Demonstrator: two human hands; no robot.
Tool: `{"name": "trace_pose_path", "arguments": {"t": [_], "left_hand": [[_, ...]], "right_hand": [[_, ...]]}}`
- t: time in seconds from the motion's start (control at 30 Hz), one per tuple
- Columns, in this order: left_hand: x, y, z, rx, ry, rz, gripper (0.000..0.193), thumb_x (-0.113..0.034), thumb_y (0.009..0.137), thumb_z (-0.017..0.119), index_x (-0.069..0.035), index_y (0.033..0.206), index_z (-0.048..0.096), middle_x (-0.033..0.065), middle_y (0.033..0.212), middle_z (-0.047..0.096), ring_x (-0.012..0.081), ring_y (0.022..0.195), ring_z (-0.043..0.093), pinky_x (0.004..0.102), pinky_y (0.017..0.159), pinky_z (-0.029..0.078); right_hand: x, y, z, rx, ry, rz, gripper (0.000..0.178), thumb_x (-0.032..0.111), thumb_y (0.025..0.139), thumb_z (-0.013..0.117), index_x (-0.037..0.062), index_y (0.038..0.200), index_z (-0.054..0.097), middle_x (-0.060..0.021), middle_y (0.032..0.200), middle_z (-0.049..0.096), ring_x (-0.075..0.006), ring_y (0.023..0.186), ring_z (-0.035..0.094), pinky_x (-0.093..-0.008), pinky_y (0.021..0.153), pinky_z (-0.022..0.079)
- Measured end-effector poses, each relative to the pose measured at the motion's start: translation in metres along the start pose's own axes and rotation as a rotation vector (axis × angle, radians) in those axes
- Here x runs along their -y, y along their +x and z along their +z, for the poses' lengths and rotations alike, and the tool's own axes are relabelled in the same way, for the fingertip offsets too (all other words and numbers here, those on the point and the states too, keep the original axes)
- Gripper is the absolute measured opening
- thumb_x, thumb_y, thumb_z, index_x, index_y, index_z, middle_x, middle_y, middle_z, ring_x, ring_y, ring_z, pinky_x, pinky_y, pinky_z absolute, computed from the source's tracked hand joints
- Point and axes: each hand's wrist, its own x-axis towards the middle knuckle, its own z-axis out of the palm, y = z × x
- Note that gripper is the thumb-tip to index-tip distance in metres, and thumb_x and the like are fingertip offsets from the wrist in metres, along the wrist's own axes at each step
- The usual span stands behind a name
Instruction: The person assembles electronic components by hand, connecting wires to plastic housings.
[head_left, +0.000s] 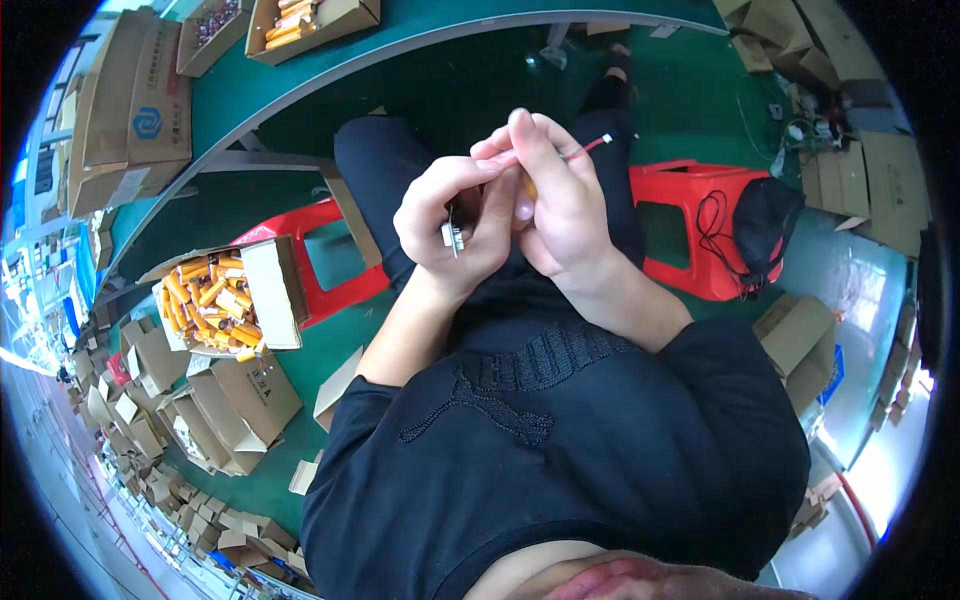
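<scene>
My two hands meet in front of my body, above my lap, with fingertips touching. The left hand (455,215) is closed, and a small white-and-silver part (453,238) sticks out at its palm. My right hand (565,200) is closed around an orange-wrapped piece (530,188), mostly hidden by the fingers. It looks like the orange cylinders in the box beside me. From between the right fingers runs a short red lead (594,146) that ends in a small white plug (607,138). What the fingertips pinch between them is hidden.
An open carton of orange cylinders (215,300) stands at my left by a red stool (340,280). A green workbench (420,25) curves ahead, bearing a large carton (135,100) and smaller trays. Another red stool (680,240) at right carries a black cap (765,225). Cardboard boxes (240,400) crowd the lower left.
</scene>
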Motion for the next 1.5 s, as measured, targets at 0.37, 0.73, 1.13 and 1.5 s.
{"name": "trace_pose_path", "arguments": {"t": [0.37,0.73,1.13,1.5], "left_hand": [[0.002,0.002,-0.015,-0.172,-0.795,-0.469,0.055,0.005,0.096,0.065,-0.011,0.142,0.041,0.0117,0.097,0.068,0.0101,0.061,0.05,0.0214,0.054,0.039],[0.0,0.001,-0.03,-0.114,-0.906,-0.614,0.053,0.004,0.099,0.062,-0.014,0.144,0.041,0.0138,0.103,0.069,0.0116,0.07,0.056,0.0218,0.058,0.044],[-0.004,0.004,-0.031,0.032,-0.4,-0.457,0.068,0.004,0.097,0.064,-0.005,0.155,0.031,0.0178,0.109,0.071,0.023,0.091,0.071,0.0301,0.081,0.058],[0.007,0.003,-0.028,-0.033,-0.856,-0.549,0.064,-0.001,0.099,0.063,-0.005,0.156,0.035,0.0164,0.105,0.071,0.0129,0.074,0.062,0.0228,0.065,0.049]], "right_hand": [[-0.001,0.03,-0.014,0.2,0.012,0.128,0.051,0.044,0.11,0.051,0.0041,0.086,0.07,-0.0016,0.069,0.06,-0.0056,0.052,0.044,-0.0197,0.047,0.031],[0.0,0.014,0.003,0.236,-0.437,-0.308,0.015,0.016,0.098,0.074,0.0018,0.095,0.071,-0.0048,0.082,0.069,-0.008,0.063,0.055,-0.0179,0.058,0.043],[-0.009,0.016,-0.004,0.27,-0.549,-0.3,0.023,0.006,0.089,0.081,0.0018,0.109,0.069,-0.0041,0.084,0.069,-0.008,0.07,0.06,-0.0185,0.065,0.049],[-0.003,0.034,-0.027,0.353,-0.083,-0.015,0.038,0.037,0.109,0.054,0.0024,0.121,0.065,-0.0025,0.076,0.061,-0.0039,0.054,0.047,-0.0176,0.046,0.033]]}}
